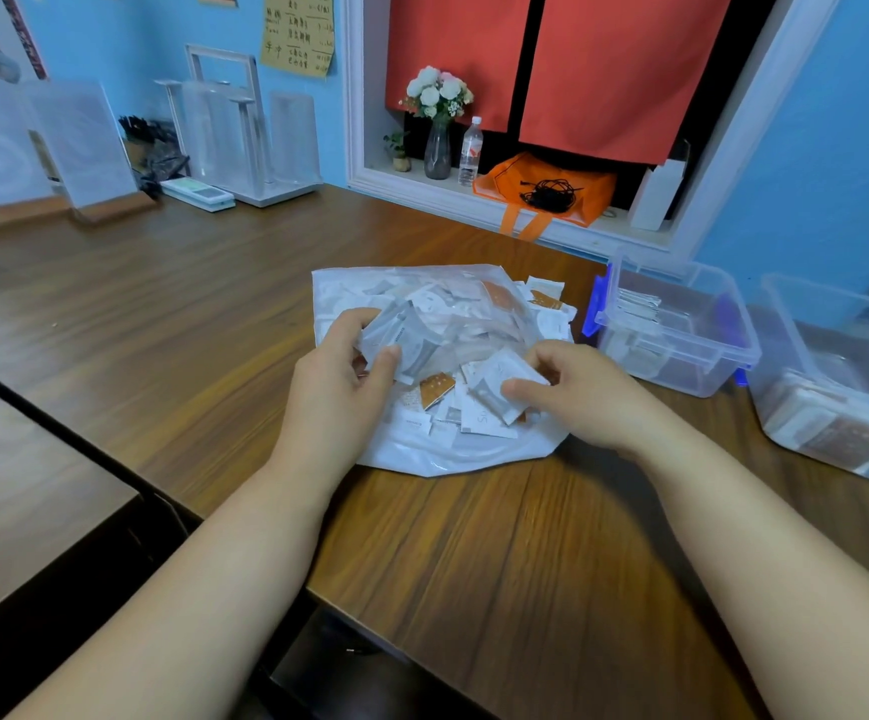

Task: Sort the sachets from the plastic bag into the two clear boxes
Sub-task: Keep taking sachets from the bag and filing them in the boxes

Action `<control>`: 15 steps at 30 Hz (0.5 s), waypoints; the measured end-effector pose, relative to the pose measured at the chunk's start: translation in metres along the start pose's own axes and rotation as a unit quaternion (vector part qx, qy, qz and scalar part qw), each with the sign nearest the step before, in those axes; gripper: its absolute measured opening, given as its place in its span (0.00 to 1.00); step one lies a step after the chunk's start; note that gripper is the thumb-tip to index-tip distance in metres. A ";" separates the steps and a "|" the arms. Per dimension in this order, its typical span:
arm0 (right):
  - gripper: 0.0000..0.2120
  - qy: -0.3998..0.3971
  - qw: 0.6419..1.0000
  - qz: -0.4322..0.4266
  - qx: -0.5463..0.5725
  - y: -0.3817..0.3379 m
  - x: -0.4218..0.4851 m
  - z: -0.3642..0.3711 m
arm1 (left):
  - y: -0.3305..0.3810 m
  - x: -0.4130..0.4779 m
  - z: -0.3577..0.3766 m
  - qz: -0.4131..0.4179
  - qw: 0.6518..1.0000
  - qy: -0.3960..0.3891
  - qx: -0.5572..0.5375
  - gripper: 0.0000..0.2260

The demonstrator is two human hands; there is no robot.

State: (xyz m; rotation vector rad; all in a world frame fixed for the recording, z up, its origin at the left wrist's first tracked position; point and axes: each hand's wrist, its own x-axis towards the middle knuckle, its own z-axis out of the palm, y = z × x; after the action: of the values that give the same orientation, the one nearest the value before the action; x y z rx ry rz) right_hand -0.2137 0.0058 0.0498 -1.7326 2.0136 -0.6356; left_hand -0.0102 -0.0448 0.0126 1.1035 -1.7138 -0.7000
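Observation:
A clear plastic bag (422,454) lies on the wooden table (162,314), heaped with several white, grey and orange sachets (479,319). My left hand (339,376) holds a small bunch of grey-white sachets (401,340) between thumb and fingers over the bag's left side. My right hand (583,392) pinches a white and grey sachet (500,387) on the pile. Two clear boxes stand to the right: the nearer box (682,330), with blue clips, holds white sachets, and the far-right box (837,387) holds white and brown ones.
An orange bag (546,194), a water bottle (470,150) and a flower vase (437,132) sit on the window ledge behind. Clear stands (84,148) and a rack (245,137) line the table's far left. The table edge drops off at the lower left.

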 end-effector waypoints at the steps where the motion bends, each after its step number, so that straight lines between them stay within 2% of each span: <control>1: 0.10 -0.011 1.000 -0.001 -0.021 0.000 -0.001 0.001 | 0.000 0.000 0.000 0.000 1.000 -0.001 0.002 0.11; 8: 0.11 -0.034 0.993 -0.008 -0.110 -0.007 0.001 0.008 | 0.004 -0.002 0.002 0.009 1.000 -0.008 0.004 0.09; 12: 0.06 -0.014 0.995 -0.069 -0.069 -0.011 0.000 0.017 | 0.007 -0.003 0.005 0.020 0.999 -0.030 0.006 0.08; 15: 0.06 -0.006 0.992 -0.111 -0.060 -0.011 -0.003 0.021 | 0.007 -0.003 0.005 0.022 0.999 -0.033 0.006 0.08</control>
State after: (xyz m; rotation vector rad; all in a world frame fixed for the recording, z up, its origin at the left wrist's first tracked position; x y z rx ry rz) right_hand -0.1924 0.0055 0.0396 -2.0464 1.9017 -0.5820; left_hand -0.0167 -0.0394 0.0157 1.0576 -1.7950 -0.7068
